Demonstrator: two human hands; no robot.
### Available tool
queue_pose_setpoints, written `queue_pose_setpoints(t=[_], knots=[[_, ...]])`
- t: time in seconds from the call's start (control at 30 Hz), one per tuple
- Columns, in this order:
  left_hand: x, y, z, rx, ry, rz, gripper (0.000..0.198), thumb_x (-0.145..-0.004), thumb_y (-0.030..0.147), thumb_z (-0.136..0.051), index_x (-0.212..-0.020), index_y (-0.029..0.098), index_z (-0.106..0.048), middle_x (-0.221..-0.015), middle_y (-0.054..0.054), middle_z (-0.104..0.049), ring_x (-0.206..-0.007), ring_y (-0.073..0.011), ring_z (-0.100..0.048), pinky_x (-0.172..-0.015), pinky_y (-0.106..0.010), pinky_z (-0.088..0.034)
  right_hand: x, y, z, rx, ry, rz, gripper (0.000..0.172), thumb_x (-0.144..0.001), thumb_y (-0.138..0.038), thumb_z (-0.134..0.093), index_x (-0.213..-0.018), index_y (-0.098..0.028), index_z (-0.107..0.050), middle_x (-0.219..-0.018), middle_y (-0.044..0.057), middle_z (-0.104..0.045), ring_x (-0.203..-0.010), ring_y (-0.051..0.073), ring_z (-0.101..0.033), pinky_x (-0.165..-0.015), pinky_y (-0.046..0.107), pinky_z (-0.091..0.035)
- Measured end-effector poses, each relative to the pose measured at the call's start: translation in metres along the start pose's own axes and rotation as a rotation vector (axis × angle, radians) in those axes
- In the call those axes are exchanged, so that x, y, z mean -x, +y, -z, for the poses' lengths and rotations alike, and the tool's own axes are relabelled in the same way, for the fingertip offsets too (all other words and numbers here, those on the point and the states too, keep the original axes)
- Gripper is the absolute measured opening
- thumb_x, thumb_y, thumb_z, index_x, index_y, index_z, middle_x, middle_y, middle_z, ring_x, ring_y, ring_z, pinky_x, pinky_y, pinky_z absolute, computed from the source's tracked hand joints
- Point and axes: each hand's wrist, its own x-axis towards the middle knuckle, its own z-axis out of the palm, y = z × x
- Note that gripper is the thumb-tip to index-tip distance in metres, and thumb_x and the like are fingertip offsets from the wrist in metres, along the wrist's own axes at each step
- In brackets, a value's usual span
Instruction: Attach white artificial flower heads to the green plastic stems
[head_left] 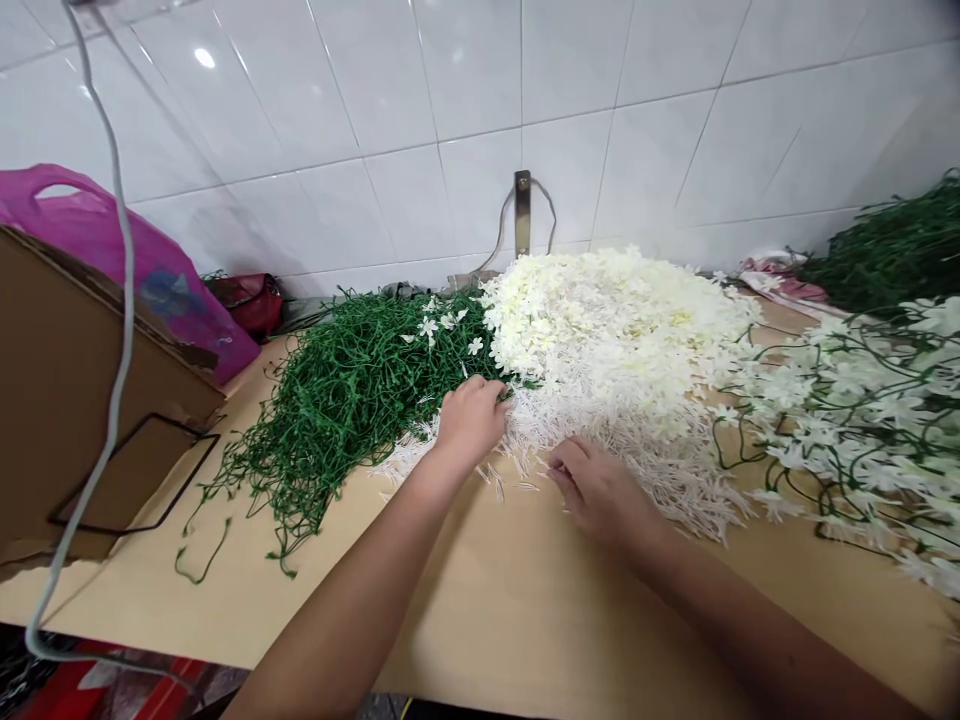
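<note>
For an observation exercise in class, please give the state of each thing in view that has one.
Left hand: fingers curled, grip unclear
Right hand: fingers bent, grip unclear
Green stems: heaped, tangled
White flowers: piled loose
Flowered green stems: joined, spread out
Pink bag: handle raised
Cardboard box: standing
Grey cable: hanging, curved

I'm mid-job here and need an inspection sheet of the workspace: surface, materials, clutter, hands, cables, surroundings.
Surface: tan tabletop, a few loose white strands lying between the hands.
Materials: green stem pile on the left; white flower pile right of it, with a bed of white strands along its near side; flowered stems at far right.
Clutter: cardboard box, pink bag and red pouch, all left.
Left hand: where the green and white piles meet; grip unclear.
Right hand: beside the strands, fingers bent; grip unclear.
Cables: grey cable hanging before the box.
Surroundings: white tiled wall with a bracket.
</note>
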Motion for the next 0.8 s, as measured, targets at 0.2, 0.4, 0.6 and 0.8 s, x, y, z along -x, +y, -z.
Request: queue_pose_setpoints(t=[0.2,0.4,0.6,0.8], knots=[[-0.033,0.015,-0.015,-0.055,-0.038,0.002,0.016,-0.079,0.025,-0.049,-0.085,0.021,-0.063,-0.093,-0.008,-0.063,-0.092,-0.0243,-0.056,-0.078,-0.037,-0.038,0.004,0.018,0.011,-0.376,0.119,-0.154,0.008,-0.08,-0.014,-0.044,-0.076,-0.017,-0.05,-0.084,0.007,-0.057,-0.076,0.016,-0.053,-0.066,0.029,-0.046],[-0.022,0.0,0.003,-0.058,0.026,0.062,0.021,-0.084,0.024,-0.039,-0.084,0.021,-0.06,-0.085,-0.007,-0.065,-0.079,-0.021,-0.059,-0.068,-0.03,-0.037,0.002,0.025,0.023,-0.731,0.138,-0.357,0.008,-0.078,-0.025,-0.05,-0.075,-0.018,-0.051,-0.07,0.003,-0.059,-0.065,0.014,-0.055,-0.061,0.028,-0.046],[0.001,-0.007,0.007,0.135,0.09,0.08,0.015,-0.081,0.023,-0.043,-0.085,0.022,-0.057,-0.073,0.0,-0.063,-0.062,-0.0146,-0.053,-0.056,-0.024,-0.033,0.0,0.03,0.022,-1.01,0.164,-0.511,0.016,-0.075,-0.033,-0.054,-0.076,-0.017,-0.051,-0.078,0.007,-0.064,-0.07,0.015,-0.059,-0.067,0.032,-0.048],[0.016,-0.005,-0.002,0.249,0.045,0.079,0.013,-0.079,0.025,-0.047,-0.081,0.02,-0.058,-0.07,0.0,-0.059,-0.065,-0.0136,-0.052,-0.059,-0.024,-0.036,0.002,0.034,0.014,-0.83,0.285,-0.442,0.013,-0.073,-0.03,-0.057,-0.076,-0.018,-0.054,-0.073,0.003,-0.057,-0.067,0.013,-0.052,-0.062,0.028,-0.044]])
